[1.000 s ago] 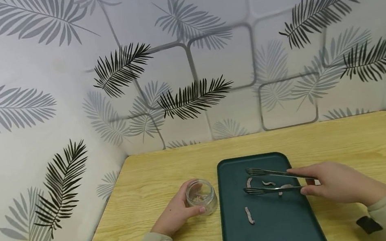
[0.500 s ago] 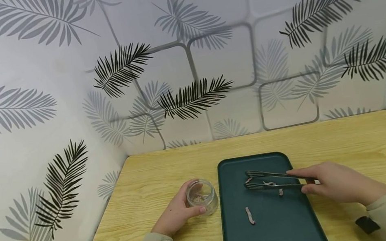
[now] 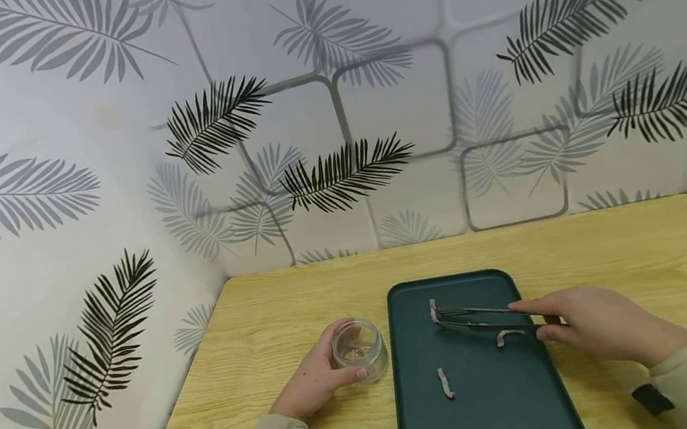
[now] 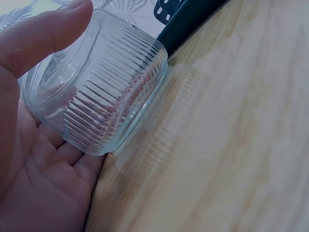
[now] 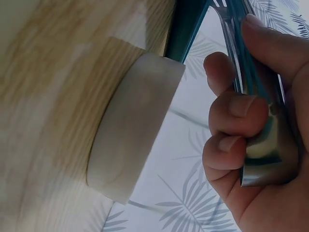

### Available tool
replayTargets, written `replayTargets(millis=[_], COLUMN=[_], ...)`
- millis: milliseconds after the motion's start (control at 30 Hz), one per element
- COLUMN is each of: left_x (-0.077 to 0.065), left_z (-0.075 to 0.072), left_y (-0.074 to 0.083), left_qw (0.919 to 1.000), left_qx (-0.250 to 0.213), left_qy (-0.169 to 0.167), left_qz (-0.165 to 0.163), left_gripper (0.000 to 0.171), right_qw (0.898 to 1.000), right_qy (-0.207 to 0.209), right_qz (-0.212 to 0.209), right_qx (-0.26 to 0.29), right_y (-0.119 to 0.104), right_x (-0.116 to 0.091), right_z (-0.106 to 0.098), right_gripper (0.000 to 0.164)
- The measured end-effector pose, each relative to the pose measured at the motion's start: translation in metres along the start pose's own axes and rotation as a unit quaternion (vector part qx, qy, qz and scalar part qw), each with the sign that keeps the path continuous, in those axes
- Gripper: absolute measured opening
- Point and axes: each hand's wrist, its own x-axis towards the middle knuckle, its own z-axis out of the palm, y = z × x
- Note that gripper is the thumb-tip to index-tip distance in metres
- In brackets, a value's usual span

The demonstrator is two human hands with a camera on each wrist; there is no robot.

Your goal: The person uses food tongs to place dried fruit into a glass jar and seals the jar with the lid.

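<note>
The right hand (image 3: 603, 324) is pinching a pair of metal tongs (image 3: 482, 310) at the right of the head frame, its thumb and index finger pressing on opposite arms while, in the right wrist view, the other fingers are curling round the handle. The tongs are pointing left, and their slotted tips are touching one pinkish strip (image 3: 433, 310) near the upper left of a dark green tray (image 3: 490, 414); whether they are squeezing it is too small to tell. A curved strip (image 3: 509, 334) is lying just below the lower arm of the tongs, and a straighter strip (image 3: 446, 383) is resting nearer the lower middle of the frame. Left of the tray, the left hand (image 3: 314, 381) is curling its thumb and fingers round a ribbed glass jar (image 3: 374, 364), which is standing upright and holding small pinkish pieces (image 3: 355, 353). Both the jar and the tray are resting on a wooden table (image 3: 301, 286). In the right wrist view, a pale rounded object (image 5: 137, 125) is sitting left of centre. Across the upper frame, a leaf-patterned backdrop (image 3: 382, 114) is rising behind everything.
</note>
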Motion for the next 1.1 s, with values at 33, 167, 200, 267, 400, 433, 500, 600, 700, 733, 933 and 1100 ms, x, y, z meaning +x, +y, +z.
replayTargets(millis=[33, 167, 200, 267, 400, 433, 500, 600, 700, 733, 933, 1100], left_x=[0.000, 0.000, 0.000, -0.001, 0.000, 0.000, 0.000, 0.000, 0.000, 0.000, 0.001, 0.000], left_z=[0.000, 0.000, 0.000, 0.000, 0.000, 0.000, 0.000, 0.000, 0.001, 0.001, 0.001, -0.001], left_y=[0.000, -0.001, -0.001, -0.001, -0.001, -0.001, 0.000, 0.000, 0.000, 0.000, -0.001, -0.001], left_qw=[1.0000, 1.0000, 1.0000, 1.0000, 1.0000, 1.0000, 1.0000, 1.0000, 1.0000, 1.0000, 1.0000, 1.0000], left_qx=[0.001, 0.001, 0.002, 0.004, 0.006, 0.006, 0.005, 0.003, 0.000, 0.000, -0.004, -0.008], left_qy=[0.000, -0.002, -0.003, -0.003, -0.001, -0.001, -0.001, -0.001, 0.000, 0.000, -0.004, -0.006], left_qz=[0.000, -0.001, -0.001, 0.000, 0.001, 0.002, -0.001, -0.002, -0.002, -0.002, -0.001, 0.000], left_gripper=[0.087, 0.087, 0.087, 0.086, 0.085, 0.085, 0.086, 0.085, 0.084, 0.083, 0.082, 0.083], right_qw=[1.000, 1.000, 1.000, 1.000, 0.999, 0.999, 0.999, 0.999, 0.999, 0.999, 0.999, 0.999], right_qy=[0.002, 0.011, 0.012, 0.013, 0.017, 0.019, 0.023, 0.030, 0.035, 0.034, 0.016, 0.028], right_qz=[-0.001, 0.005, 0.009, 0.018, 0.031, 0.032, 0.032, 0.026, 0.018, 0.017, 0.024, 0.016], right_qx=[-0.003, -0.009, -0.010, -0.009, -0.009, -0.011, -0.014, -0.019, -0.024, -0.025, -0.017, -0.022], right_y=[0.000, -0.001, -0.001, -0.003, -0.007, -0.008, -0.011, -0.014, -0.015, -0.016, -0.015, -0.016], right_x=[0.000, -0.001, 0.000, 0.001, 0.007, 0.008, 0.011, 0.015, 0.019, 0.020, 0.021, 0.020], right_z=[0.000, -0.001, -0.001, -0.001, -0.002, -0.003, -0.003, -0.002, 0.000, 0.000, 0.002, 0.001], right_gripper=[0.050, 0.051, 0.052, 0.053, 0.052, 0.051, 0.049, 0.047, 0.046, 0.045, 0.045, 0.045])
